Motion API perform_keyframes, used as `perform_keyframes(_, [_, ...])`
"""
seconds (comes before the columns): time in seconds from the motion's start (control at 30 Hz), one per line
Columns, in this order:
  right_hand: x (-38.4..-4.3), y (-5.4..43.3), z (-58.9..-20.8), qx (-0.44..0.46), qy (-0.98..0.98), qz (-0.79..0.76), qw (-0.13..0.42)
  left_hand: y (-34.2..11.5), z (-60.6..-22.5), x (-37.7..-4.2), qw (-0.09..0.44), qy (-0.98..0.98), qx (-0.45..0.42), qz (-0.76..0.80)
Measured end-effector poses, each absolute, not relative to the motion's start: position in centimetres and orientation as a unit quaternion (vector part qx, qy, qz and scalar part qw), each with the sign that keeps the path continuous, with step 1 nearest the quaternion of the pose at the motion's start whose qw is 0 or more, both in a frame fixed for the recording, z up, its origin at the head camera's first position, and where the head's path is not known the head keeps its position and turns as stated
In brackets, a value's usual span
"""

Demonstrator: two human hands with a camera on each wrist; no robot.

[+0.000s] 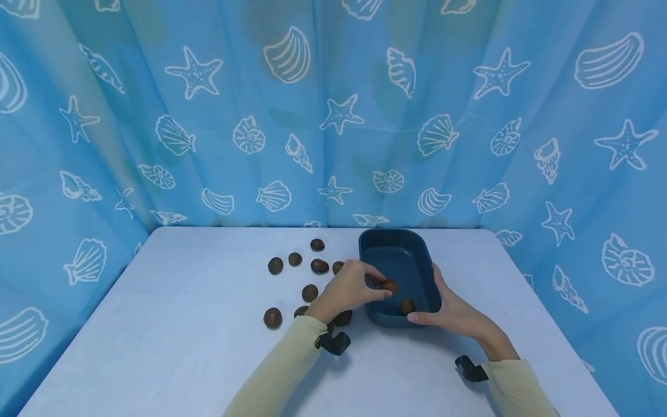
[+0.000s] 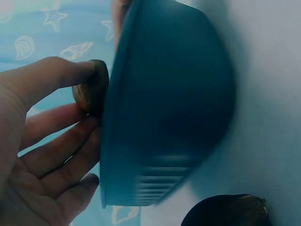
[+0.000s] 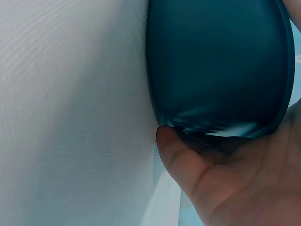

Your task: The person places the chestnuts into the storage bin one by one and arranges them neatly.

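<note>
Right of centre on the pale tabletop point(image 1: 172, 324), a smooth, rounded-corner blue tray point(image 1: 398, 260) lies lengthwise away from the person; right grip point(image 1: 458, 313) clamped on its near right corner; left grip point(image 1: 351, 289) pinches a dull-brown, roundish piece point(image 1: 389, 286) over the opening; a second piece point(image 1: 407, 306) lies inside, nearer the right grip.

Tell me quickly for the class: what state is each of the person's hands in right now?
Left hand: closed, pinching a brown roundish item.
Right hand: closed, holding the blue container by its near right corner.
</note>
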State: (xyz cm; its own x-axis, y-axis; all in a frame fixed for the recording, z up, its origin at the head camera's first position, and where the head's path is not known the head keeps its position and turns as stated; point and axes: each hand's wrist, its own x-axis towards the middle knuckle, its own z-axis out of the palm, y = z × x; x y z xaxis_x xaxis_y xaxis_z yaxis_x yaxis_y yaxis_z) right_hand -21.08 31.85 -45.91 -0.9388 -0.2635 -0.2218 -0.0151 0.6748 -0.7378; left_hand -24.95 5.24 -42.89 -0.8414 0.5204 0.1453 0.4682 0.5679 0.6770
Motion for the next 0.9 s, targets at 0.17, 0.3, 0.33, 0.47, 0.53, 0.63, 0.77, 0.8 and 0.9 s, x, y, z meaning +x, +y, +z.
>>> perform_keyframes(0.17, [-21.2, 31.9, -46.0, -0.081, 0.901, -0.397, 0.154, 5.7, -43.1, -25.3, 0.059, 0.894, 0.292, 0.336])
perform_keyframes(0.3, [-21.1, 32.0, -46.0, -0.074, 0.900, -0.400, 0.156, 6.1, -43.2, -25.3, 0.055, 0.902, 0.302, 0.304])
perform_keyframes(0.33, [-21.0, 32.0, -46.0, -0.072, 0.900, -0.400, 0.155, 6.2, -43.2, -25.3, 0.055, 0.904, 0.304, 0.296])
perform_keyframes(0.47, [-21.0, 32.0, -46.0, -0.073, 0.901, -0.401, 0.152, 7.0, -43.4, -25.1, 0.053, 0.912, 0.303, 0.271])
perform_keyframes(0.53, [-21.0, 32.0, -46.0, -0.075, 0.899, -0.404, 0.150, 7.3, -43.3, -25.0, 0.054, 0.917, 0.300, 0.258])
perform_keyframes(0.63, [-21.1, 32.0, -46.1, -0.076, 0.896, -0.411, 0.153, 7.8, -43.4, -24.9, 0.055, 0.925, 0.291, 0.236])
perform_keyframes(0.77, [-21.1, 32.0, -46.1, -0.074, 0.894, -0.413, 0.156, 8.2, -43.5, -24.7, 0.050, 0.935, 0.282, 0.209])
perform_keyframes(0.8, [-21.1, 31.9, -46.1, -0.073, 0.895, -0.411, 0.156, 8.2, -43.6, -24.7, 0.046, 0.937, 0.281, 0.203])
perform_keyframes(0.9, [-21.1, 31.8, -46.0, -0.070, 0.898, -0.406, 0.154, 8.3, -43.6, -24.6, 0.035, 0.937, 0.287, 0.194])
